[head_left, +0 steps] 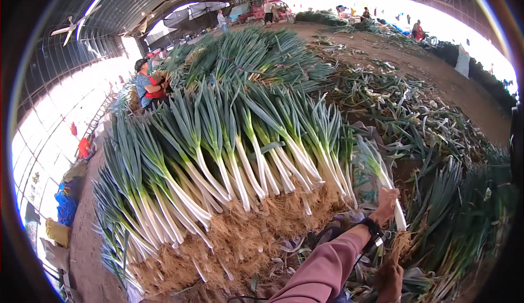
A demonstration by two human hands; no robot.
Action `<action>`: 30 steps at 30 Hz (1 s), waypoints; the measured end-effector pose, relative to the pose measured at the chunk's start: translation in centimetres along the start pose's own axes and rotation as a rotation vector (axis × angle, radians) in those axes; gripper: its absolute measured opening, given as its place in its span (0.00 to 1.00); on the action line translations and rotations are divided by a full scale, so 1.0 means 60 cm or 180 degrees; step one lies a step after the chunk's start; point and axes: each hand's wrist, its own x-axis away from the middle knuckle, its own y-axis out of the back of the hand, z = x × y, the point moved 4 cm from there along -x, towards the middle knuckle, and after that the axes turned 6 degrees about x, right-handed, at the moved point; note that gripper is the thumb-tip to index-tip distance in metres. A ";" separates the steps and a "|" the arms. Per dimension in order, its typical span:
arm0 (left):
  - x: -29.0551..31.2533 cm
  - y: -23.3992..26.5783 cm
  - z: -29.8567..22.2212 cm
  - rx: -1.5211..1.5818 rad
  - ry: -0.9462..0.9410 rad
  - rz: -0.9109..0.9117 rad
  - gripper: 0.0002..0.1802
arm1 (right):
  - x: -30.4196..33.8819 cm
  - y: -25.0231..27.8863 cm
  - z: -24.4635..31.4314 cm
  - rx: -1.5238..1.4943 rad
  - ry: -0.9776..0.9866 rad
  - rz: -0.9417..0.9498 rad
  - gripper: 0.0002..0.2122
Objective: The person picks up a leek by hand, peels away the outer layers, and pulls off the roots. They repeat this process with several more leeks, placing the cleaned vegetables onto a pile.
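Observation:
A long green onion (400, 216) with a white stalk and green leaves stands tilted at the right, raised off the heap. My left hand (386, 205), below a pink sleeve and a black wristband, is closed round its white stalk. Lower down, my right hand (388, 278) is at the brown, stringy roots, its fingers curled against them; part of that hand is blurred. Left of my hands lies a broad row of green onions (234, 177), white stalks and tangled roots toward me, leaves pointing away.
Loose leaves and trimmings (415, 112) cover the ground at the right, with more green onions (464, 210) nearer. Behind the row is another large pile (256, 57). A person in a red apron (153, 87) is at the far left. Blue bags (66, 205) lie along the left wall.

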 end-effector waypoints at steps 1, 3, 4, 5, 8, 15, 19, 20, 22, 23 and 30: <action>0.011 -0.022 -0.001 -0.0409 0.0287 -0.0382 0.18 | 0.015 0.037 0.033 -0.1387 -0.1381 -0.0319 0.05; 0.028 -0.029 -0.009 -0.1398 0.0230 -0.0871 0.16 | 0.062 0.056 0.065 -0.2812 -0.2649 -0.0656 0.08; 0.012 0.057 -0.024 -0.1648 -0.0586 -0.1180 0.14 | 0.089 0.040 0.073 -0.1851 -0.1914 0.0067 0.11; 0.013 0.033 -0.033 -0.2151 -0.0914 -0.1007 0.14 | 0.147 0.046 0.031 -0.0719 -0.1317 0.0410 0.17; 0.015 -0.024 -0.124 -0.1463 -0.0781 -0.0526 0.12 | 0.265 0.107 0.006 0.0147 -0.1264 0.0457 0.17; 0.044 -0.057 -0.461 -0.1239 -0.1778 0.0017 0.15 | 0.202 0.170 0.089 0.1928 0.0085 -0.0809 0.10; 0.120 0.004 -0.730 -0.2467 -0.2387 -0.0671 0.19 | 0.271 0.138 -0.081 -0.1477 -0.2106 -0.1055 0.10; 0.138 0.037 -0.796 -0.2366 -0.2077 -0.1083 0.19 | 0.259 0.131 -0.080 -0.0828 -0.1620 -0.0829 0.10; 0.181 0.164 -0.939 -0.2617 -0.2455 -0.1922 0.26 | 0.234 0.111 -0.073 -0.0257 -0.1116 -0.0538 0.10; 0.204 0.141 -0.958 -0.3005 -0.2238 -0.2205 0.35 | 0.230 0.109 -0.069 -0.0430 -0.1438 -0.0518 0.11; 0.270 0.312 -0.967 -0.4569 -0.1487 -0.3622 0.30 | 0.212 0.059 -0.066 -0.1344 -0.2179 0.0112 0.14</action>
